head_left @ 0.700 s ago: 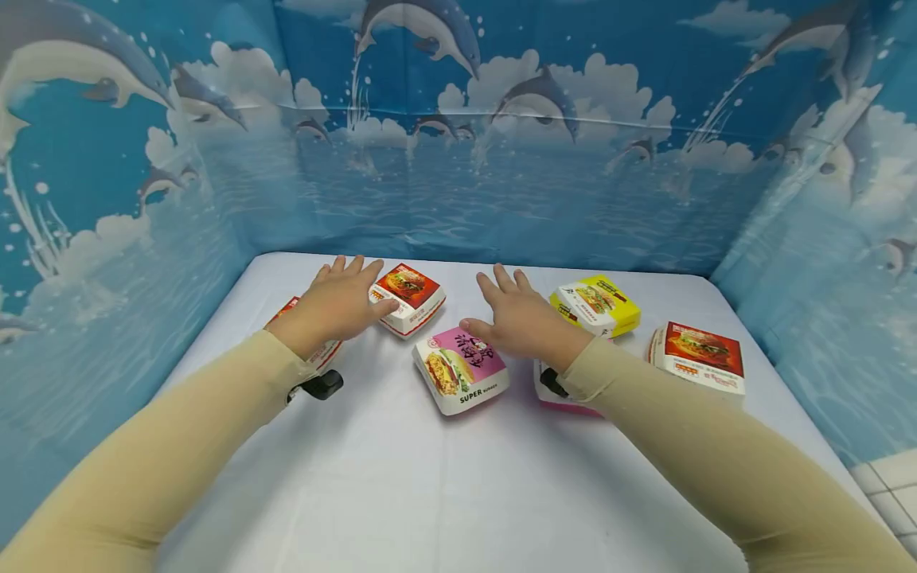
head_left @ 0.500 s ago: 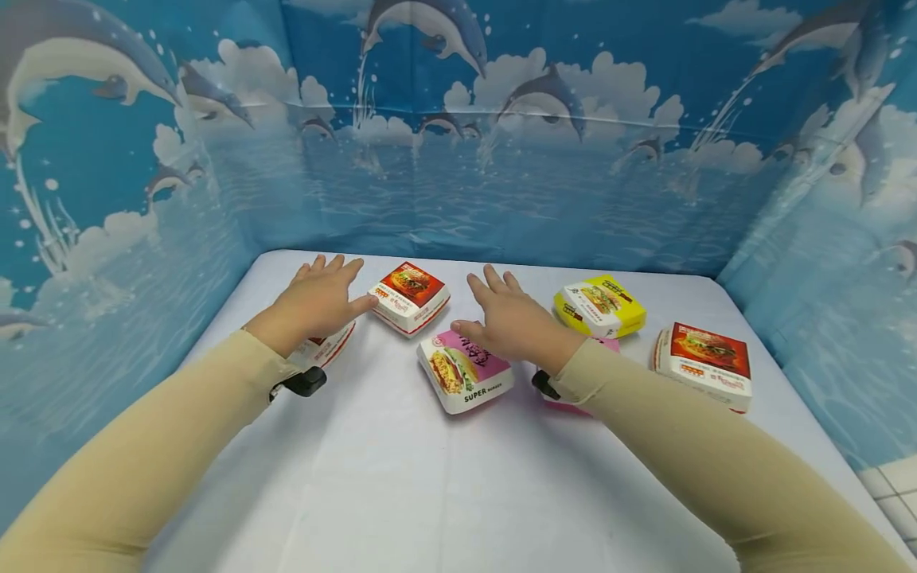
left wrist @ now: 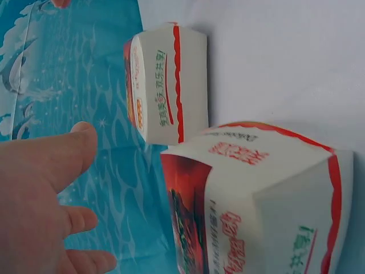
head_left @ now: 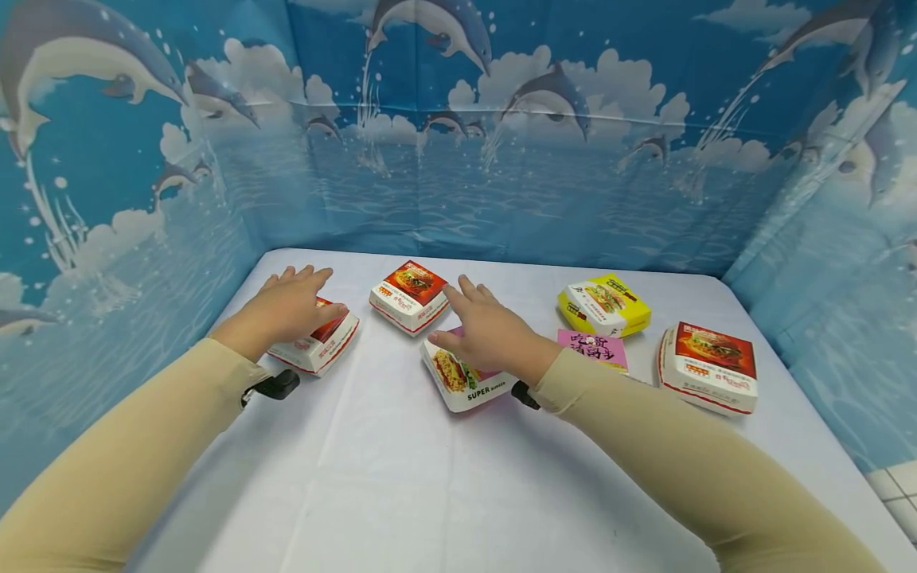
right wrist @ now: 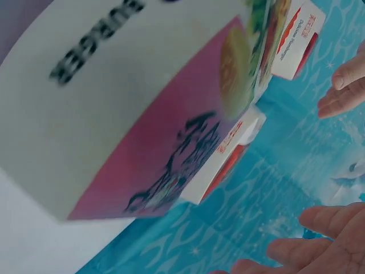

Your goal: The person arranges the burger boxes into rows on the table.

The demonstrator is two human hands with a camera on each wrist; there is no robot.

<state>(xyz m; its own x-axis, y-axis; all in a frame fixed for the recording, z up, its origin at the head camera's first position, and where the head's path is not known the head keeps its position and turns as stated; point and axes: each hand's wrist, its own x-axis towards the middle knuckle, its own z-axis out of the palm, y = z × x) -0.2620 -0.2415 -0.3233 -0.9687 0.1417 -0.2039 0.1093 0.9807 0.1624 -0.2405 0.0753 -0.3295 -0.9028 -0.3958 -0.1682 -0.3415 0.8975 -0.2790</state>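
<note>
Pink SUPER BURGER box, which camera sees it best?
The head view: the pink box fits inside that picture, though the right hand hides part of its top. The right wrist view is closer, showing BURGER big, but its edge cuts the box off. The left wrist view doesn't show it.

Head view: bright, even light; soft, diffuse shadows on white tabletop [head_left: 372,485]. Wrist views: dimmer, greyer; at right wrist, pink box [right wrist: 140,111] is blurred

On this tabletop [head_left: 372,493] — leftmost box [head_left: 315,348] below left hand [head_left: 282,309] | middle box [head_left: 466,388] below right hand [head_left: 497,330] | back box [head_left: 410,298] between | far box [head_left: 607,306] behind near box [head_left: 593,348], rightmost box [head_left: 708,366] alongside — curtain [head_left: 501,215] behind
</note>
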